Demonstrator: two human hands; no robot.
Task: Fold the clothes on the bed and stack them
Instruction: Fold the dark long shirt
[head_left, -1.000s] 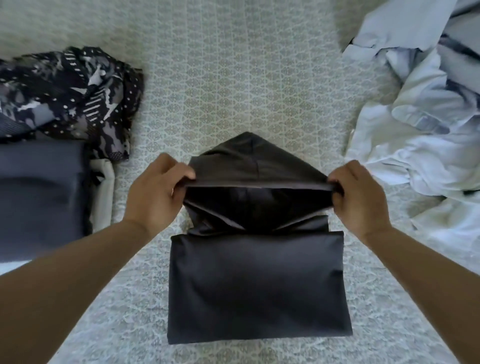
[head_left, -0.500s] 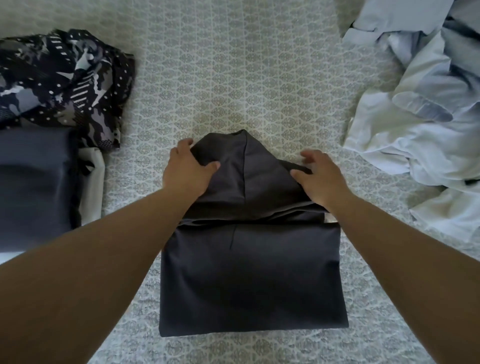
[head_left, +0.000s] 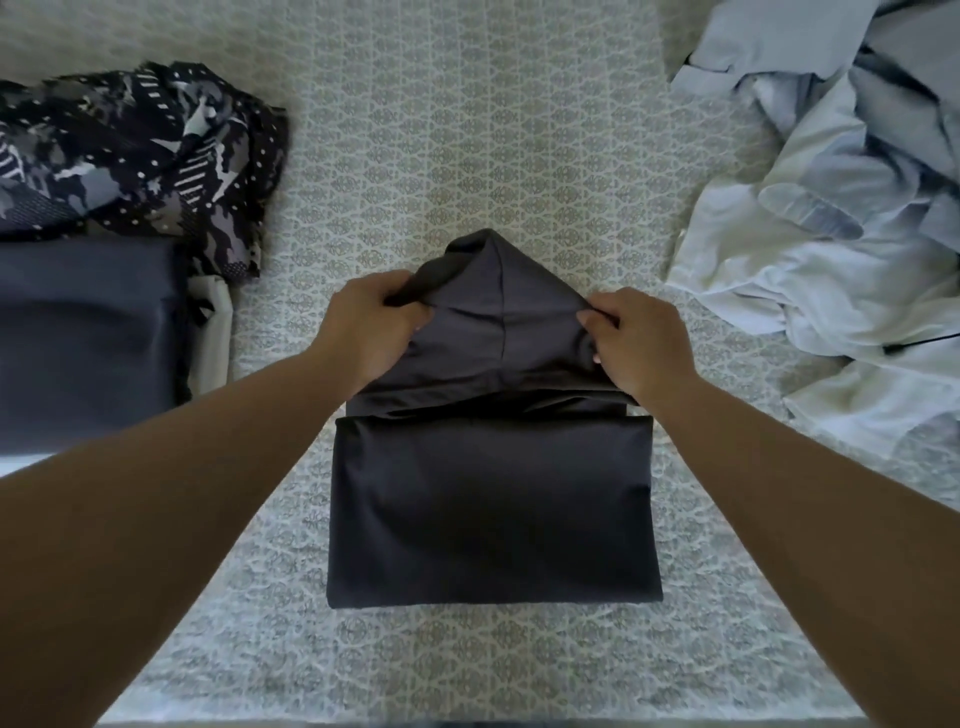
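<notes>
A dark grey hoodie (head_left: 493, 509) lies folded into a rectangle in the middle of the bed, its pointed hood (head_left: 498, 306) sticking out at the far side. My left hand (head_left: 369, 327) grips the hood's left edge, the cloth bunched in its fingers. At the hood's right edge, my right hand (head_left: 634, 338) pinches the fabric. Both forearms reach in from the near corners.
A folded dark garment (head_left: 88, 343) lies at the left with a patterned black-and-white one (head_left: 135, 150) behind it and something pale (head_left: 213, 332) beside it. A heap of unfolded light blue clothes (head_left: 841, 249) fills the right. The patterned bedsheet (head_left: 467, 130) stretches beyond the hood.
A second ago both hands held the hood's opening stretched wide. They then pressed the hood flat, and now they grip its left and right edges again.
</notes>
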